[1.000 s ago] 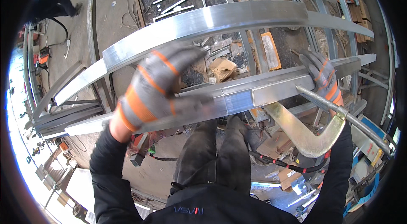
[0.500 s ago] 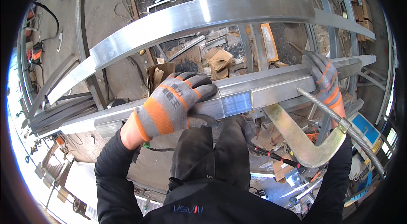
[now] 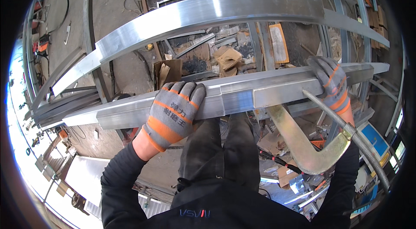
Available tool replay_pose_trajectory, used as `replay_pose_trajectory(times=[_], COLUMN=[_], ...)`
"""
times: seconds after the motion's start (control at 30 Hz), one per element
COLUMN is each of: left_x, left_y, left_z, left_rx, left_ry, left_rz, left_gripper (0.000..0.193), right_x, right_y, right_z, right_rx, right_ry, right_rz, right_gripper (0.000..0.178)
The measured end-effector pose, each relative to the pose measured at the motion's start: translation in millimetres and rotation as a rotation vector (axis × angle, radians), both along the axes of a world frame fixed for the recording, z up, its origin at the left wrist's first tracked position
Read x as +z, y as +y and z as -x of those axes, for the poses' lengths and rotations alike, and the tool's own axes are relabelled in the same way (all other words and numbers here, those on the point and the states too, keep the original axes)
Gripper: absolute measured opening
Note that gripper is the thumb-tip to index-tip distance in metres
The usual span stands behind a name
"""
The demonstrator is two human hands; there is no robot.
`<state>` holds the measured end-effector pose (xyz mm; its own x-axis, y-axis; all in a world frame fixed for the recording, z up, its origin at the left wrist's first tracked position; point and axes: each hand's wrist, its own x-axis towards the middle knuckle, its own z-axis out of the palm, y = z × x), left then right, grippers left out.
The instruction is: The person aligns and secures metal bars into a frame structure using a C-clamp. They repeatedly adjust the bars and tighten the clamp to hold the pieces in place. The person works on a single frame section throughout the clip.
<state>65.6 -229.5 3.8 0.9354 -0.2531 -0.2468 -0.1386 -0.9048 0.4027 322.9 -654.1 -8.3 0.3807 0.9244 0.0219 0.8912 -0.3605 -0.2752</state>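
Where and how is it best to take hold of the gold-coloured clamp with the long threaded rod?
Probably at the lower bend of the clamp, coming from the lower left of the view. The wide, flat plate is uncovered there, with broad faces for the fingers. The threaded rod seems a poorer hold: it is narrower, ridged, and crosses in front of the right forearm.

A gloved left hand (image 3: 173, 114), a blur over the metal bar (image 3: 125, 117) a second ago, now rests sharply defined on it, outstretched fingers drawn in and curled across the top. The shift uncovers a cardboard box (image 3: 172, 70) beyond the bar. At right, the C-shaped clamp (image 3: 294, 142) hangs lower, its threaded screw (image 3: 368, 155) slanting more steeply. A dark-clad co-worker at upper left is out of view.
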Motion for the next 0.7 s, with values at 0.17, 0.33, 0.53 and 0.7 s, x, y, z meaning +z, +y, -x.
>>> replay_pose_trajectory(times=[0.17,0.33,0.53,0.7], left_x=[12.2,24.2,15.9,22.2], left_y=[-10.4,-73.5,-164.8,-172.8], left_z=[-7.3,-18.2,-65.4,-80.4], left_rx=[0.07,0.101,0.037,-0.111], left_ry=[0.053,-0.184,-0.157,0.015], left_rz=[-0.051,0.061,-0.013,-0.104], left_gripper=[0.093,0.098,0.088,0.091], right_x=[-0.9,16.5,99.3,152.3], right_y=[0.9,-27.4,-52.6,29.5], right_z=[-1.1,2.3,73.7,132.2], right_rx=[-0.008,-0.118,-0.725,-0.823], right_ry=[0.035,0.208,0.699,0.984], right_rz=[0.007,0.023,-0.678,-1.351], right_gripper=[0.08,0.098,0.083,0.069])
